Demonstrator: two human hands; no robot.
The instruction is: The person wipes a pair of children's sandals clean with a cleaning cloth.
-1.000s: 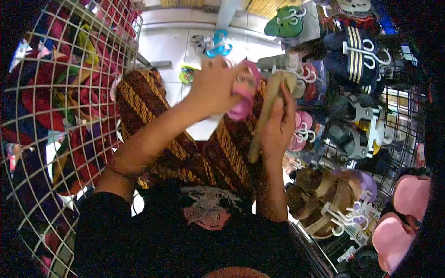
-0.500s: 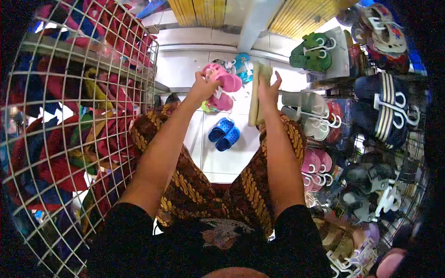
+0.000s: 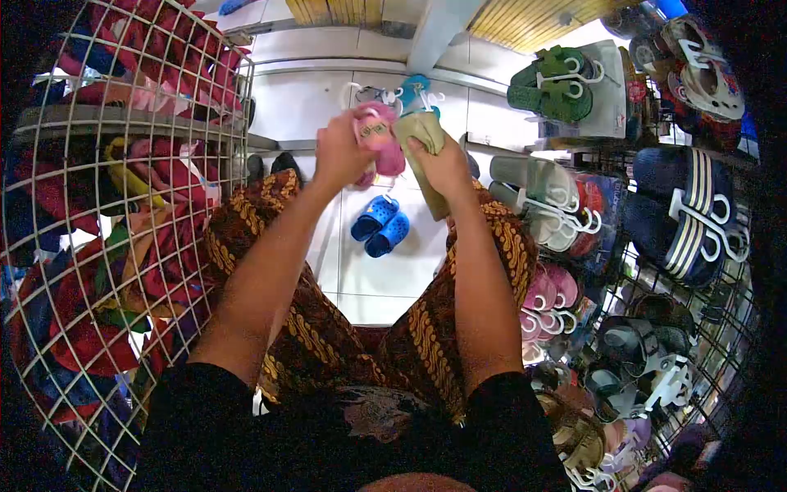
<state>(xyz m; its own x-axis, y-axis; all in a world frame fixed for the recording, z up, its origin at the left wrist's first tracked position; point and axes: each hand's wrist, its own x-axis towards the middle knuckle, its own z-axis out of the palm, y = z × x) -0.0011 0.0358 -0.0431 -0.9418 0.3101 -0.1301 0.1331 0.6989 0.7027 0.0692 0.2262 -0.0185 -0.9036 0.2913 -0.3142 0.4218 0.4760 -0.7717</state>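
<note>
My left hand (image 3: 340,152) is closed around a pair of pink children's sandals (image 3: 388,156), held up over the tiled floor. A folded khaki cloth (image 3: 418,127) is gripped in my right hand (image 3: 443,166), its thumb lying on top and its long end hanging toward my knee. The cloth's upper end is right beside the sandals. Below them, a pair of blue clogs (image 3: 379,225) stands on the white tiles. Turquoise sandals (image 3: 419,94) on a white hanger lie on the floor beyond my hands, partly covered by the cloth.
A wire grid rack (image 3: 123,156) full of red and dark fabric rises on my left. To the right hang green sandals (image 3: 561,86), grey sandals (image 3: 537,184), navy striped slides (image 3: 689,213) and pink sandals (image 3: 549,299) on white hangers. A white post (image 3: 443,37) stands ahead.
My hands have come closer together, the khaki cloth moving left and tilting toward the pink sandals. The sandals have turned in my left hand. The whole view has shifted slightly.
</note>
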